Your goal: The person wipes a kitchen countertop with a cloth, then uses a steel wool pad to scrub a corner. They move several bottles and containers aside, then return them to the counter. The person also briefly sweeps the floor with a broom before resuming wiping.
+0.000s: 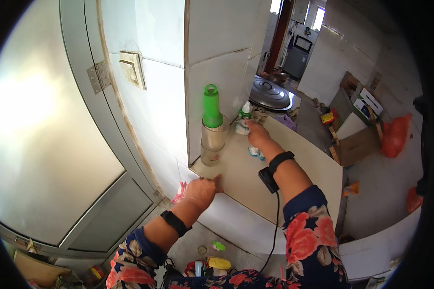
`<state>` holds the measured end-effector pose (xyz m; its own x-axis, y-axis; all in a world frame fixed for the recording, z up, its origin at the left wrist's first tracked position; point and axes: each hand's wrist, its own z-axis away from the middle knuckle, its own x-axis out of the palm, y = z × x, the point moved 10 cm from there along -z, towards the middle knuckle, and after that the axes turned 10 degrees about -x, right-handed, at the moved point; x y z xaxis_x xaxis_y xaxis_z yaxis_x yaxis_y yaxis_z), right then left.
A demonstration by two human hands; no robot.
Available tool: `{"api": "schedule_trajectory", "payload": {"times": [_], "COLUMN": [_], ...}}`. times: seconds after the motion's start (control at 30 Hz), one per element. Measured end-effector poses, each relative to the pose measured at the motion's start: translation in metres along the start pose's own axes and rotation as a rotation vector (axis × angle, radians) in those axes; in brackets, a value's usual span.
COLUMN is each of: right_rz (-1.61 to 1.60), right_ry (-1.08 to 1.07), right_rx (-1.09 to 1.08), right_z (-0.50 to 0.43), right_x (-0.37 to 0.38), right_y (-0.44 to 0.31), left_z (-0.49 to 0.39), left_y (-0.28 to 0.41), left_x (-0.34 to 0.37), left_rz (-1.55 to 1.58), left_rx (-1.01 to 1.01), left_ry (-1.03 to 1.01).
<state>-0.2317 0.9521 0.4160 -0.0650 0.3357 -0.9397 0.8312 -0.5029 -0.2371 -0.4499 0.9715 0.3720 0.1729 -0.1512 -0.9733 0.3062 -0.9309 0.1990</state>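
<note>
My left hand (pixel 201 192) is at the near edge of the pale countertop (pixel 303 162), its thumb and forefinger spread at the edge. A pink-and-white wrapper (pixel 179 192) shows beside that hand, and the curled fingers hide whether they grip it. My right hand (pixel 258 134) reaches to a crumpled white-and-blue wrapper (pixel 242 128), fingertips touching it; whether it is grasped is unclear. A small green bottle with a white cap (pixel 246 107) stands just behind. Another crumpled wrapper (pixel 255 153) lies below my right wrist. A clear container (pixel 212 144) holding thin sticks and a green-handled item (pixel 212 108) stands near the wall corner.
A large metal lid (pixel 269 94) covers a pan at the back, near a purple bag (pixel 286 122). Cardboard boxes (pixel 360 146) and a red plastic bag (pixel 396 135) are at the right. Bottles (pixel 218 262) lie low near my body. A frosted door (pixel 50 119) stands left.
</note>
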Motion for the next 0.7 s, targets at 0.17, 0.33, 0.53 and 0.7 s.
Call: {"api": "schedule_trajectory", "payload": {"times": [0.17, 0.33, 0.53, 0.7], "right_rz": [0.248, 0.240, 0.307, 0.269], "right_ry": [-0.212, -0.269, -0.264, -0.092], "right_rx": [0.054, -0.010, -0.211, -0.458], "right_z": [-0.035, -0.050, -0.022, 0.020], "right_x": [0.055, 0.061, 0.054, 0.041], "right_y": [0.006, 0.009, -0.031, -0.070], "left_z": [0.002, -0.002, -0.002, -0.002], "left_y": [-0.001, 0.001, 0.003, 0.001], "left_x": [0.000, -0.001, -0.002, 0.000], "left_rz": [0.017, 0.002, -0.010, 0.014], "left_rx": [-0.002, 0.033, 0.025, 0.009], "left_ry": [-0.018, -0.042, -0.042, -0.073]}}
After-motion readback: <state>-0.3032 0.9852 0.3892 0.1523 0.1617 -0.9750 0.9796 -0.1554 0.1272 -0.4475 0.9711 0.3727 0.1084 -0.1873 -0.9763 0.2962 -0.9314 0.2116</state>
